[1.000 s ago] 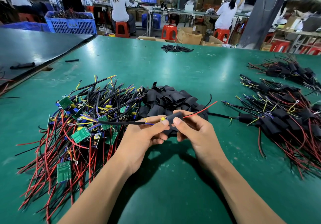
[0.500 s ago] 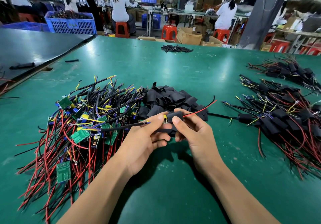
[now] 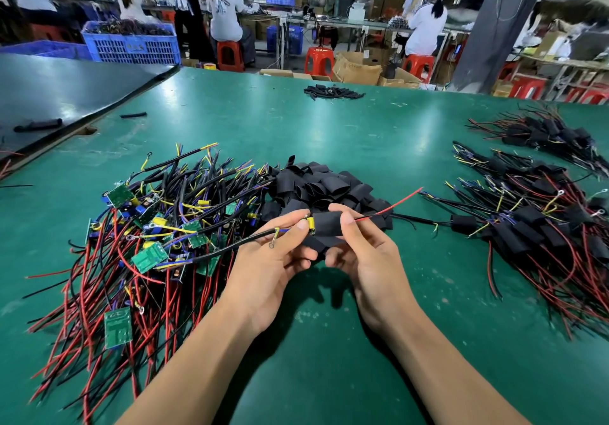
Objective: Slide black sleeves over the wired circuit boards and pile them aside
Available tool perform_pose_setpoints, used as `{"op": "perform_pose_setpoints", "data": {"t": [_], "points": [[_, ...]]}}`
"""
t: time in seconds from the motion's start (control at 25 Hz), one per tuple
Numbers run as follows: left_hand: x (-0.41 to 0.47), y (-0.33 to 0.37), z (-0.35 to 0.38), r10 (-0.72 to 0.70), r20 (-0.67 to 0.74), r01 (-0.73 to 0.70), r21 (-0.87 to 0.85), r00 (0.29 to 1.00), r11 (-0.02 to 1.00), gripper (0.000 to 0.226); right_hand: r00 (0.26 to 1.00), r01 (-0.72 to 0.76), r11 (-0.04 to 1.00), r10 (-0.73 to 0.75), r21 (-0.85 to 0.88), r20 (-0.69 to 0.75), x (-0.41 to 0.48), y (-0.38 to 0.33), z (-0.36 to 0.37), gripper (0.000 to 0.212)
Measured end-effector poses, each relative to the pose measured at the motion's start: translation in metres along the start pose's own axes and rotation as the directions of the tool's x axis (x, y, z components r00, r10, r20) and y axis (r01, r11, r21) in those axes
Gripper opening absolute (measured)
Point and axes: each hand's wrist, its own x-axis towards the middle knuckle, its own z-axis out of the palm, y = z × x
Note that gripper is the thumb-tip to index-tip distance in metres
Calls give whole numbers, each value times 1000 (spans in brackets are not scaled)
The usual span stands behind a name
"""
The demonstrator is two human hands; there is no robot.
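A flat black sleeve (image 3: pixel 327 223) was held above the green desk (image 3: pixel 329 352), just in front of the heap of loose black sleeves (image 3: pixel 316 184). It was pinched between the fingers of the right hand (image 3: pixel 362 256); the board's black cable (image 3: pixel 237 245) was pinched by the left hand (image 3: pixel 273 259). Only a yellow component (image 3: pixel 310 225) was seen at the sleeve's left mouth. The sleeve could be snagged there if pushed askew, and the thin red wire (image 3: pixel 400 200) strained by pulling.

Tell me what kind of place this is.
Most likely an electronics assembly workshop. A heap of wired circuit boards and a pile of black sleeves lie on a big green table, and behind it workers sit on red stools near a blue crate.
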Motion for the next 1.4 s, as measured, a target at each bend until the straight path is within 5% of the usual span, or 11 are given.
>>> {"op": "perform_pose_setpoints", "data": {"t": [0.44, 0.68, 1.12, 1.4], "points": [[1, 2, -2, -13, 13, 12, 40, 1000, 999, 28, 996, -75, 993, 70, 92, 56, 0, 1, 4, 23], [1, 3, 4, -110, -26, 109, -36, 994, 993, 4, 998, -63, 990, 65, 123, -11, 2, -5, 1, 18], [-3, -2, 11, -124, -44, 116, -153, 991, 981, 8, 997, -15, 987, 28, 162, -78, -2, 3, 10, 22], [-2, -1, 9, -85, -64, 81, -72, 994, 994, 21, 995, 20, 993, -9, 112, -97, -5, 4, 14, 21]]}}
